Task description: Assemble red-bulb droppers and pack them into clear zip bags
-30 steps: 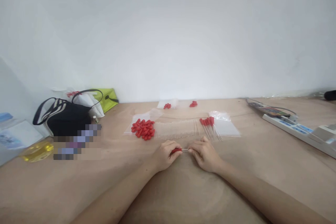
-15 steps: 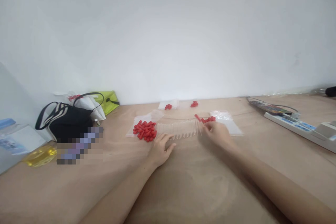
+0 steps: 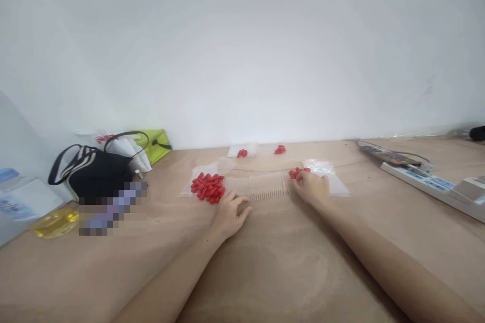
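Note:
A row of thin clear tubes lies side by side across the middle of the table. At its left end my left hand rests on the tabletop, fingers spread and open, the fingertips near the tubes. Just beyond it is a large pile of red rubber bulbs on clear plastic. My right hand is at the right end of the row, its thumb and fingers brought together against a small group of red bulbs. Whatever lies between those fingertips is hidden.
Two small clusters of red bulbs lie on plastic bags at the back, near the wall. On the right are a power strip and a phone. A black bag and a yellow bottle stand left.
The red-ended piece that stuck up from my right fingers no longer shows. My right hand has shifted slightly to the right, onto the red bulbs. My left hand stays about where it was.

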Demonstrator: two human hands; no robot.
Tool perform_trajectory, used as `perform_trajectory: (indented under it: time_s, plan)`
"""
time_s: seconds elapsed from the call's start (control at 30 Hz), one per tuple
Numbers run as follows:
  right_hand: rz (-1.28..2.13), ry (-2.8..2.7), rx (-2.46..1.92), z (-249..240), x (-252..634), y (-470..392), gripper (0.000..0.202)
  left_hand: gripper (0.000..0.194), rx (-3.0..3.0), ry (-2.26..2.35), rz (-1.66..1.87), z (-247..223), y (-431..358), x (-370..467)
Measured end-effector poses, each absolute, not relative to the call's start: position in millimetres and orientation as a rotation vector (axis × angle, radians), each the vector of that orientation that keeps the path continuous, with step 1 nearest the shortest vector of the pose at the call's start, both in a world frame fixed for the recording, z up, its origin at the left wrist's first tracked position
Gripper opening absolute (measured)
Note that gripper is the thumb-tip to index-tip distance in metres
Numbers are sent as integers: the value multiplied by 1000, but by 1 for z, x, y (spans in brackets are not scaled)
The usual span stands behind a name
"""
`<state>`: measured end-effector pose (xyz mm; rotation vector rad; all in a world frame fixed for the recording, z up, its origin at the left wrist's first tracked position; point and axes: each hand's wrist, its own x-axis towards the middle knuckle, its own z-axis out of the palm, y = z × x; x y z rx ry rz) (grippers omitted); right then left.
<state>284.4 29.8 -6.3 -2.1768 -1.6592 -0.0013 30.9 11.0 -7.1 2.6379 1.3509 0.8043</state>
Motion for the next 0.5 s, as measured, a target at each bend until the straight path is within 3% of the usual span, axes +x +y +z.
perform_trajectory:
  time_s: [0.23,0.5]
  plan:
    - [33,-1708,-2295,-1,260,41,25,14,2824,1984,814,16,20,5]
    - [-21,-1702,-2323,-12,255,52,23,18,2907,2122,545,18,26,-7]
